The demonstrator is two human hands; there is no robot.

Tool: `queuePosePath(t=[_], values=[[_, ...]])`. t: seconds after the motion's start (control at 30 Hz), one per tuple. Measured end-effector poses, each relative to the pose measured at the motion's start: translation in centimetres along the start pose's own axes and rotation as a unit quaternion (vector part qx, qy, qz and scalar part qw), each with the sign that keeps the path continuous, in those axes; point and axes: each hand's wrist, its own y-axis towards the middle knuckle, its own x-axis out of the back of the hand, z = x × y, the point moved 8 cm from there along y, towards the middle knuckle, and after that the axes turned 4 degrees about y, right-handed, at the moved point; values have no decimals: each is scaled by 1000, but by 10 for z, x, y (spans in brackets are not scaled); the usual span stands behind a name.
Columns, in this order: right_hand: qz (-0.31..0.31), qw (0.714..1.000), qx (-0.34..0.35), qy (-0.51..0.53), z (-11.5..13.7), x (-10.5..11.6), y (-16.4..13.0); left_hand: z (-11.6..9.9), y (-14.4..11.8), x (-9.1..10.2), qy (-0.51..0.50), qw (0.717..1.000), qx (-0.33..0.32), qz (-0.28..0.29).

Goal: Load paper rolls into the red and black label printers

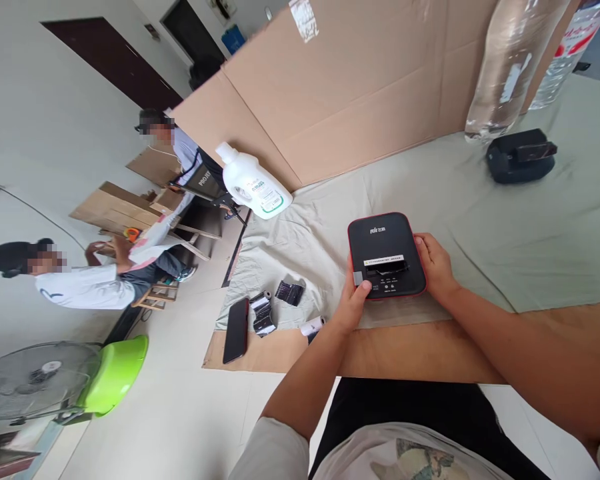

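A black receipt printer (390, 243) with a red edge is held level between my two hands, above the front of the cloth-covered table. My left hand (351, 300) grips its near left corner, the thumb lying on top beside a small grey patch. On the opposite side, my right hand (436, 263) clasps the right edge, with some fingers hidden underneath. A white label and a dark slot show on the printer's top. Left of my left hand lie a small white paper roll (312, 325), a crumpled black strip (290, 293), a black-and-white strip (263, 315) and a dark phone (235, 331).
A white detergent bottle (258, 183) stands at the table's far left, before a tall cardboard panel (350, 87). Large water bottles (505, 67) and a black case-like object (520, 157) are at the right. Two people sit beyond, near a fan (35, 380) and green tub (117, 373).
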Motion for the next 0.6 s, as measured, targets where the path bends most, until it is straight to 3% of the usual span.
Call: queuePosePath(t=[0.07, 0.17, 0.3, 0.47, 0.6], values=[[11, 999, 39, 13, 13, -2, -5, -9, 3, 9, -17, 999, -26, -16], [90, 989, 117, 12, 29, -16, -14, -10, 24, 47, -83, 991, -11, -102], [182, 972, 138, -55, 19, -36, -20, -11, 73, 128, -162, 960, 38, -226], [192, 964, 133, -131, 0, -49, -21, -27, 124, 237, -153, 926, 58, -340], [202, 958, 148, -139, 2, -54, -23, -23, 137, 297, -114, 904, 95, -401]])
